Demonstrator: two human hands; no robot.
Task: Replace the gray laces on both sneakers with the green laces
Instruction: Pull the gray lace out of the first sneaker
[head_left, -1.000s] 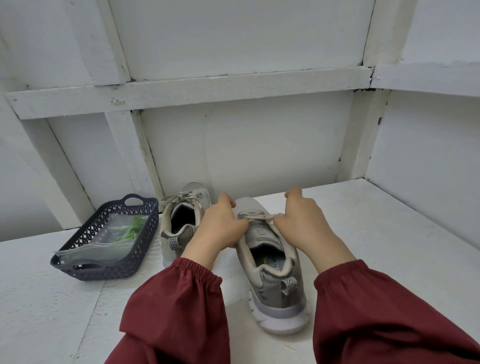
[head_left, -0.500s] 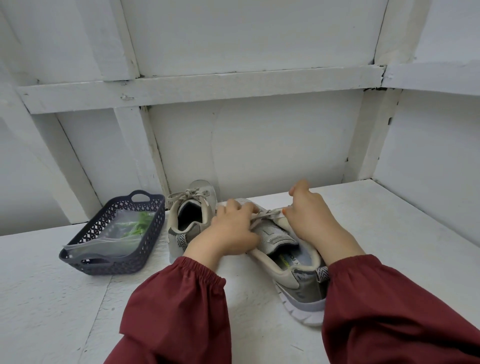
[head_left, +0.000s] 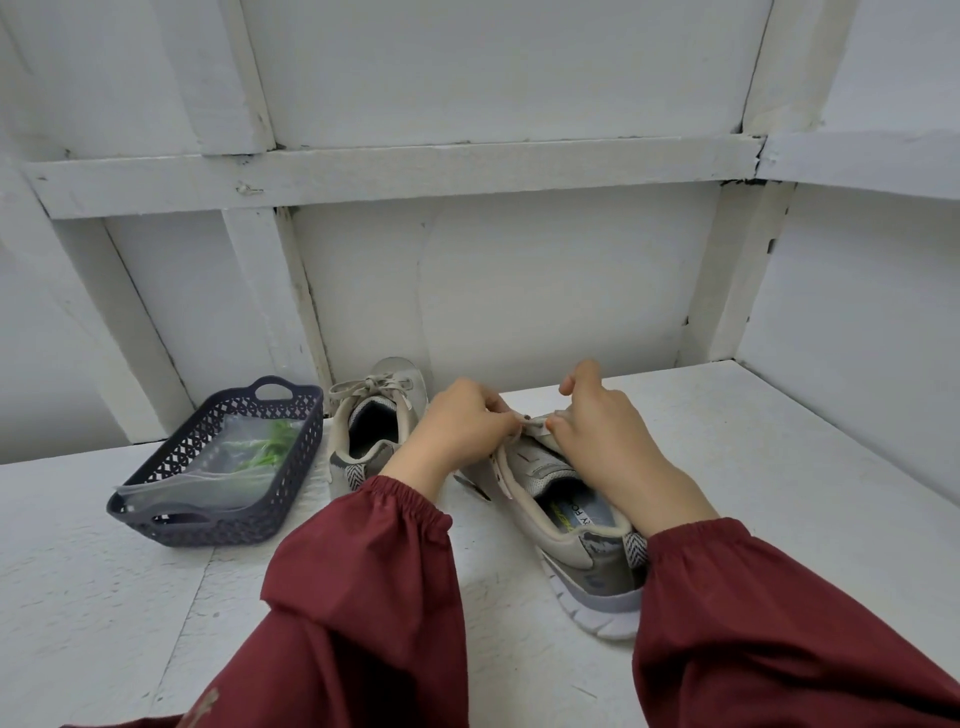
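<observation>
Two grey-beige sneakers stand on the white table. The near sneaker (head_left: 582, 545) lies tilted, heel toward me, toe under my hands. My left hand (head_left: 457, 431) and my right hand (head_left: 602, 431) both pinch its gray lace (head_left: 524, 423) at the top of the tongue; one loose end (head_left: 501, 470) hangs over the left side. The far sneaker (head_left: 363, 431) sits upright by the wall with its gray lace (head_left: 371, 387) tied in a bow. The green laces (head_left: 267, 452) lie inside a clear plastic bag in the basket.
A dark plastic basket (head_left: 208, 525) sits at the left of the table, next to the far sneaker. White walls with beams close in behind and to the right. Red sleeves cover both my forearms in the foreground.
The near sneaker has swung so its heel points right and toward me. Both hands stayed on its lace and pulled it loose; one end now hangs free.
</observation>
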